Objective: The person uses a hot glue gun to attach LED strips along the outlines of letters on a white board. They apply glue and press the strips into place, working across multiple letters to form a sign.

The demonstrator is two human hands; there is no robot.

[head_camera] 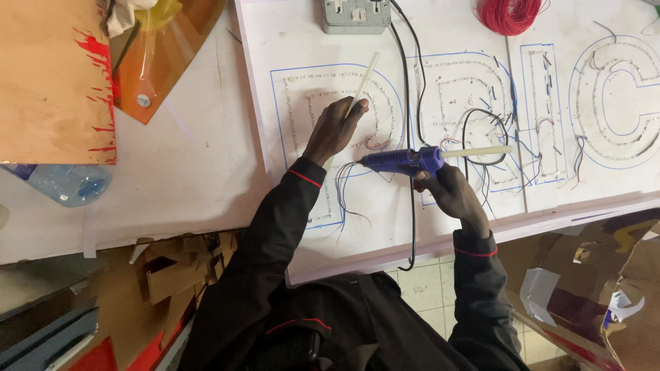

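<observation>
Our left hand (pixel 335 129) pinches a pale glue stick (pixel 362 85) between fingers and thumb, tilted above the letter outline, while our right hand (pixel 448 190) is closed around the grip of a blue glue gun (pixel 402 161) lying level, a second stick jutting from its back. Both sit over the white sign board (pixel 261 82) on the worktop, among dotted light strips (pixel 385 103) and thin loose wires (pixel 347 185). We judge the hot nozzle could smear glue on those wires or catch the black cable (pixel 411 227) crossing the board. The board is smooth and matte; a red wire coil (pixel 510 14) sits above.
</observation>
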